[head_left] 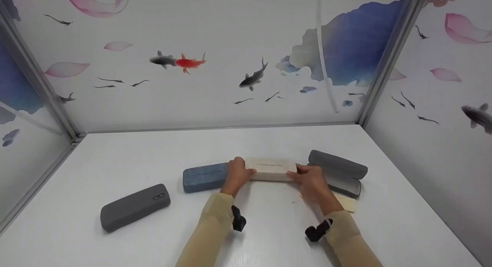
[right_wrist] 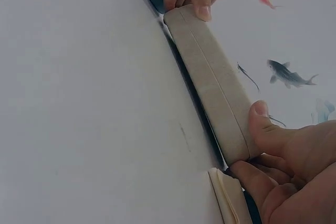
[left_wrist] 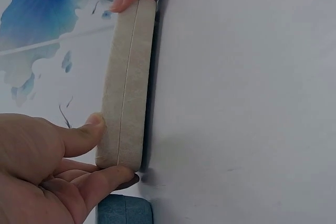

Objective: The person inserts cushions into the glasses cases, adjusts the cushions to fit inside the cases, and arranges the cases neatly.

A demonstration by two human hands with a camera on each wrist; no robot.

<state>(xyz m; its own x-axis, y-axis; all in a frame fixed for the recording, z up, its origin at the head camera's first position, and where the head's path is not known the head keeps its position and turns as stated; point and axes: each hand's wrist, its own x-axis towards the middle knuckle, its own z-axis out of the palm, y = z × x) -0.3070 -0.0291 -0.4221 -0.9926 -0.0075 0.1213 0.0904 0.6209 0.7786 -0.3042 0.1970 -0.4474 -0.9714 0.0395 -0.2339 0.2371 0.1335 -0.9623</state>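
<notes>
Both hands hold a beige glasses case (head_left: 271,170) by its two ends, with its lid closed and small lettering on top. At its left end, my left hand (head_left: 237,176) has the thumb over the lid edge and fingers against the end, also seen in the left wrist view (left_wrist: 63,166). My right hand (head_left: 313,182) pinches the right end the same way, thumb on top (right_wrist: 289,156). Directly left of the left hand lies a closed blue glasses case (head_left: 205,177). An open grey glasses case (head_left: 338,171) lies just beyond the right hand.
A closed grey glasses case (head_left: 134,207) with a glasses drawing lies at the left of the white table (head_left: 269,236). Beside the right wrist is a folded cream cloth (head_left: 346,202), partly hidden. Printed panels (head_left: 223,105) wall the table at the back and sides.
</notes>
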